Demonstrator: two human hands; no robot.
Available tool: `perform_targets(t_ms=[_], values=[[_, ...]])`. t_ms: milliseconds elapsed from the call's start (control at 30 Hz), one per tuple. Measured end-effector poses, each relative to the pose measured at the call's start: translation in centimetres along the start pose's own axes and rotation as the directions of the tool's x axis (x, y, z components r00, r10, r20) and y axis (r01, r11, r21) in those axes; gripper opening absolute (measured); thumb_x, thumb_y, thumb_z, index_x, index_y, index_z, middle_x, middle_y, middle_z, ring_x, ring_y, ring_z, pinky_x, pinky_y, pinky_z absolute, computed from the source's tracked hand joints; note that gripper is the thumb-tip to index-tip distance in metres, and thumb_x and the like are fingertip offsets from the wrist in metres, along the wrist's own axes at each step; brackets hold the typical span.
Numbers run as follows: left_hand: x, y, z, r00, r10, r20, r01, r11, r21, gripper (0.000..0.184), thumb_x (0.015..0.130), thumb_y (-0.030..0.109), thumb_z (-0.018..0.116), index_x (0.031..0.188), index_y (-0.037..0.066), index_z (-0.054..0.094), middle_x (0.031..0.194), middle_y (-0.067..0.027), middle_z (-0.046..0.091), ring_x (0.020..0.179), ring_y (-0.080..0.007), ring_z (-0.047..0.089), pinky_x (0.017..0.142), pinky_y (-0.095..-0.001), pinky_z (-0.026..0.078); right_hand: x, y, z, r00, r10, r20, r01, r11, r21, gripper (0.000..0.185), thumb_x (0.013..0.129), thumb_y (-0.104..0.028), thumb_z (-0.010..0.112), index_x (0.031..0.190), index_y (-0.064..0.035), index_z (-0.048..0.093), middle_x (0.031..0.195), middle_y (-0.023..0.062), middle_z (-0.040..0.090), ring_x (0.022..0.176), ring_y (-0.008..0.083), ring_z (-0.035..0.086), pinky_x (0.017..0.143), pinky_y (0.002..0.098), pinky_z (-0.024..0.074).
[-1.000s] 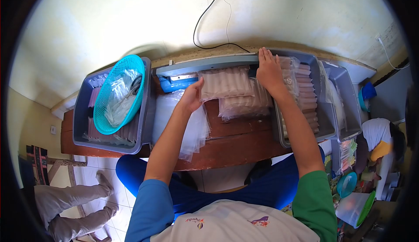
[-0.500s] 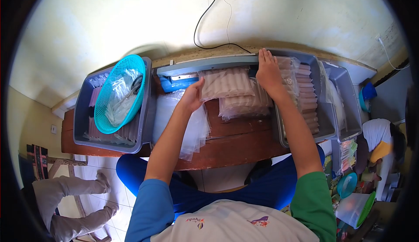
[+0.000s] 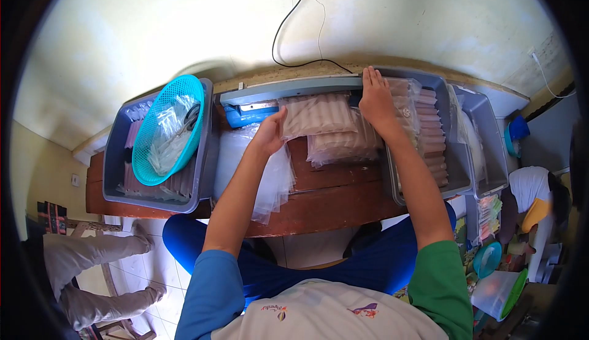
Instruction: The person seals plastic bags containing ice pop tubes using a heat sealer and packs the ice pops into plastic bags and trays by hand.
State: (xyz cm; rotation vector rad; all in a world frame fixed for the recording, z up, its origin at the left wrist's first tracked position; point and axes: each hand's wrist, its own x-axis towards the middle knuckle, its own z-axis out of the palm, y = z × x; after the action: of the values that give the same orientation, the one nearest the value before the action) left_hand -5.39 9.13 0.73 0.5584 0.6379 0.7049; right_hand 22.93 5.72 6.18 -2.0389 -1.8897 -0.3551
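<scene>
Currently, left hand [image 3: 269, 136]: is pinching the left edge of a pack [image 3: 319, 116] of brownish rolls, its thumb lying on top; the underside fingers are hiding, so I cannot tell how they are set.
Right hand [image 3: 377, 102]: is resting on the bar's right end, fingers straight and close together; the thumb is not showing clearly.
Pack: is lying just in front of the bar [image 3: 288, 91], its far edge reaching it; whether that edge is closed, I cannot tell.
Filled packs: some [image 3: 346, 151] are lying in front of the bar, partly under the held one; more [image 3: 432, 140] are filling part of the gray tub [image 3: 464, 171] to its right. Their edges are not showing whether they are finished.
Flat bags [image 3: 275, 183]: are waiting unfilled in front of the bar, left of the packs.
Left tub [image 3: 206, 137]: is standing left of the bar, holding further packs; a turquoise basket [image 3: 140, 159] with bags and scissors [image 3: 192, 116] is tilting over it, covering some.
In the way: the loose packs are crowding the space before the bar, and the right forearm is crossing the gray tub.
</scene>
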Motion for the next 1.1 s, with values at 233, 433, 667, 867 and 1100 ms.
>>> perform_targets(t_ms=[233,433,667,867,1100], values=[[-0.11,0.13,0.25,1.000,0.003,-0.007,-0.003,1.000,0.002,0.045,0.100,0.033,0.042,0.129,0.001,0.049,0.127,-0.0123,0.058,0.113,-0.0243,0.058,0.097,-0.0374,0.045,0.00,0.08,0.34,1.000,-0.003,-0.008,0.003,1.000,-0.023,0.059,0.082,-0.005,0.041,0.140,0.0050,0.036,0.146,0.0212,0.036,0.136,0.0334,0.034,0.111,0.0459,0.0270],[0.01,0.12,0.01,1.000,-0.011,-0.017,0.012,1.000,0.012,0.044,0.100,0.034,0.042,0.130,0.001,0.049,0.127,-0.0118,0.058,0.113,-0.0238,0.058,0.096,-0.0373,0.046,-0.03,-0.02,0.34,1.000,0.008,-0.004,-0.008,1.000,-0.028,0.059,0.082,-0.005,0.041,0.140,0.0045,0.036,0.147,0.0202,0.036,0.136,0.0330,0.034,0.111,0.0450,0.0277],[0.03,0.07,0.03,1.000,-0.008,-0.023,0.008,1.000,0.012,0.045,0.100,0.034,0.043,0.130,0.001,0.049,0.128,-0.0121,0.057,0.114,-0.0243,0.057,0.098,-0.0385,0.044,-0.04,-0.06,0.21,0.999,0.017,0.029,-0.016,0.999,-0.031,0.056,0.086,-0.009,0.041,0.141,0.0037,0.035,0.149,0.0187,0.034,0.138,0.0322,0.032,0.112,0.0485,0.0267],[0.30,0.02,-0.33,1.000,-0.013,0.002,0.013,1.000,0.007,0.045,0.100,0.034,0.043,0.130,0.000,0.049,0.128,-0.0123,0.057,0.115,-0.0244,0.056,0.098,-0.0386,0.044,-0.10,0.01,0.52,1.000,0.018,0.019,-0.017,0.999,-0.034,0.056,0.087,-0.009,0.042,0.141,0.0033,0.035,0.149,0.0185,0.034,0.138,0.0320,0.032,0.111,0.0484,0.0276],[0.15,0.06,-0.09,1.000,-0.009,-0.009,0.009,1.000,0.016,0.046,0.100,0.034,0.042,0.130,0.001,0.049,0.128,-0.0120,0.057,0.114,-0.0242,0.057,0.097,-0.0381,0.045,-0.09,-0.03,0.52,1.000,0.012,-0.018,-0.012,1.000,-0.015,0.055,0.085,-0.006,0.040,0.140,0.0045,0.036,0.147,0.0200,0.035,0.137,0.0327,0.034,0.110,0.0446,0.0304]])
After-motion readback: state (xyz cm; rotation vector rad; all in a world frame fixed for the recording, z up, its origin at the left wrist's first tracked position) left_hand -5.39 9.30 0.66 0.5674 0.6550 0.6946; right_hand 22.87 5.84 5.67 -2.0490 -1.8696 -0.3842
